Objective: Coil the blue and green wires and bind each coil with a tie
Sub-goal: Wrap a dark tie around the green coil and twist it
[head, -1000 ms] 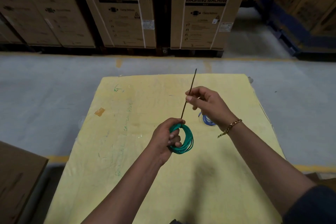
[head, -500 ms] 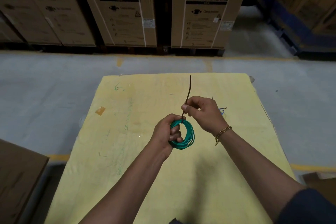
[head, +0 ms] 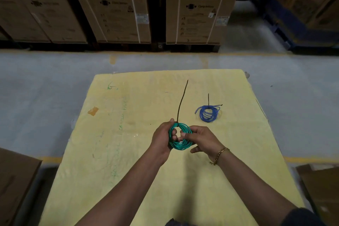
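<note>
Saw smooth, plastic-sheathed green wire (head: 180, 145) and blue wire (head: 208, 115), a thin matt dark tie (head: 181, 102), a matt, faintly rough yellow surface (head: 139, 170), brown cardboard boxes (head: 113, 14), dull concrete floor (head: 45, 82) and a shiny metal bracelet (head: 219, 155).

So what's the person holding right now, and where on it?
The green coil: the left hand grips its left side, the right hand holds its right side. The tie sticks up, unheld.
</note>
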`<action>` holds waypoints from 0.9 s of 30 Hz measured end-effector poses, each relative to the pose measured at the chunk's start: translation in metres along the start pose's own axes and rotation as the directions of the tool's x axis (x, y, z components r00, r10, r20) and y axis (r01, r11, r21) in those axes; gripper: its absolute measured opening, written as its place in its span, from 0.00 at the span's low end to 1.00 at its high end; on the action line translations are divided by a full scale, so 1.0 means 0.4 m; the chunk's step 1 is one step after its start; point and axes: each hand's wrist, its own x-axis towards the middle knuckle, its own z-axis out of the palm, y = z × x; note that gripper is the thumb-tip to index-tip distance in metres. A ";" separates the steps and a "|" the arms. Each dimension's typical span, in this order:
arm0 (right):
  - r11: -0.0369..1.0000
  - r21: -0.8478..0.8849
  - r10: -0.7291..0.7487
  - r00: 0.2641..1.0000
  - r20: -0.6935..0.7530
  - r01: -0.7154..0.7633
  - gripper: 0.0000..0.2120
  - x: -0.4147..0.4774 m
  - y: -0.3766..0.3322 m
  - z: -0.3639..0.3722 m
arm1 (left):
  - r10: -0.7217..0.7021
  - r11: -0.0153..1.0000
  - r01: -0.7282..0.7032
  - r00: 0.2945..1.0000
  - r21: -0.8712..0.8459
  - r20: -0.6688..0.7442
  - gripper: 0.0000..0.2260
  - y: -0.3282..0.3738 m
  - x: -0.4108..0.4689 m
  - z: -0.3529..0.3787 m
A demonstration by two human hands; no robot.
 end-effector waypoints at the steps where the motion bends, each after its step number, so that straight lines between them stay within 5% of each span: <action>1: 1.000 0.004 0.011 1.000 -0.022 -0.010 0.06 0.002 0.010 -0.008 | 0.002 0.998 -0.003 1.000 0.060 0.011 0.09 -0.005 0.004 0.002; 12: 0.945 0.328 0.171 0.885 -0.432 -0.023 0.04 0.093 0.035 -0.308 | -0.048 0.907 -0.016 0.989 0.421 0.141 0.16 -0.037 0.070 0.065; 20: 0.878 0.477 0.322 0.788 -0.525 -0.041 0.12 0.208 0.097 -0.478 | 0.005 0.862 -0.054 0.995 0.504 0.098 0.09 -0.068 0.136 0.108; 23: 0.878 0.469 0.357 0.777 -0.519 -0.090 0.16 0.269 0.136 -0.512 | 0.021 0.840 -0.056 0.997 0.540 0.071 0.08 -0.088 0.150 0.098; 27: 0.929 0.187 0.370 0.791 -0.488 -0.320 0.20 0.348 0.199 -0.537 | 0.049 0.816 -0.056 0.998 0.576 0.028 0.06 -0.102 0.158 0.080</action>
